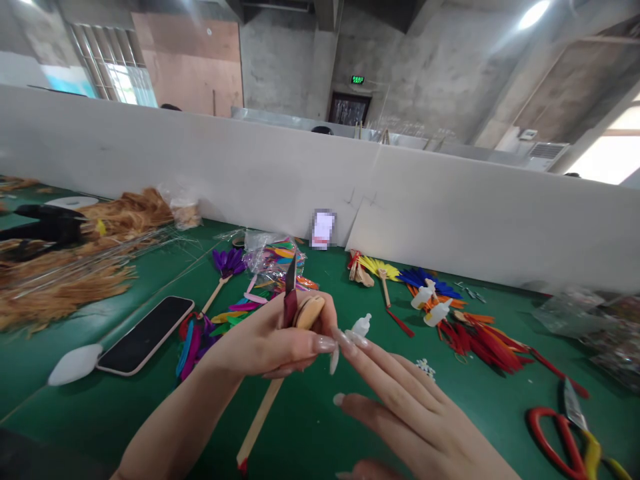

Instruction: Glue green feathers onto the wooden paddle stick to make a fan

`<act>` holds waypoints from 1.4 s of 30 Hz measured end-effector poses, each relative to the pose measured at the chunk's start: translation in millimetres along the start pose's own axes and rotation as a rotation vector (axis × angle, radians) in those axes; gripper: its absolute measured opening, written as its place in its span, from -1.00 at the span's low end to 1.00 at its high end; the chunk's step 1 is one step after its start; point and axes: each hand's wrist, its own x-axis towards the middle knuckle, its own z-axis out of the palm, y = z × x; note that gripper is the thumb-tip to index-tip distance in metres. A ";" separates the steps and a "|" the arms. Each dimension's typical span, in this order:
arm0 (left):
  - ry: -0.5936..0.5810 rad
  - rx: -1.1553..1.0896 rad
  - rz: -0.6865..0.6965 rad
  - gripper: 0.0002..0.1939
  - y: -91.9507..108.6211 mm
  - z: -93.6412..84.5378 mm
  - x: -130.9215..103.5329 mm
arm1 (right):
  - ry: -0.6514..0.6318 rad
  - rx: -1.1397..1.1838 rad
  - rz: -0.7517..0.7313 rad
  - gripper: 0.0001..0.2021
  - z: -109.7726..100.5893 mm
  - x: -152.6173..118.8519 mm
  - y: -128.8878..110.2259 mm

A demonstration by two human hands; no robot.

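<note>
My left hand is closed around a small wooden fan frame with a rounded tan head. The frame's flat wooden handle slopes down below the hand and ends in a bit of red cord. A dark red pointed piece, probably a feather, stands up from the grip. Stretched toward it is my right hand, its fingers apart and its fingertips at the left thumb and fingertips. Whether something tiny lies between them I cannot tell. Just behind these fingers is a small white squeeze bottle.
Red-and-yellow scissors lie at right. Beyond are a yellow feather fan, blue feathers, red feathers and more bottles. At left are a phone, a purple fan, bagged feathers and brown fibres.
</note>
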 end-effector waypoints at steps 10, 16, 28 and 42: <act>-0.044 -0.010 0.009 -0.88 4.2 1.5 0.7 | -0.012 -0.009 -0.015 -0.62 -1.0 -1.2 0.5; -0.062 -0.019 0.018 -0.90 2.1 0.0 0.5 | -0.013 0.000 -0.018 -0.60 0.7 2.0 0.8; -0.045 0.002 0.002 -0.91 3.5 0.5 0.1 | -0.001 -0.018 -0.020 -0.58 -3.8 0.5 -0.3; -0.036 -0.062 0.005 -0.94 0.8 3.2 1.5 | 0.009 -0.020 0.004 -0.57 0.7 -1.7 -1.4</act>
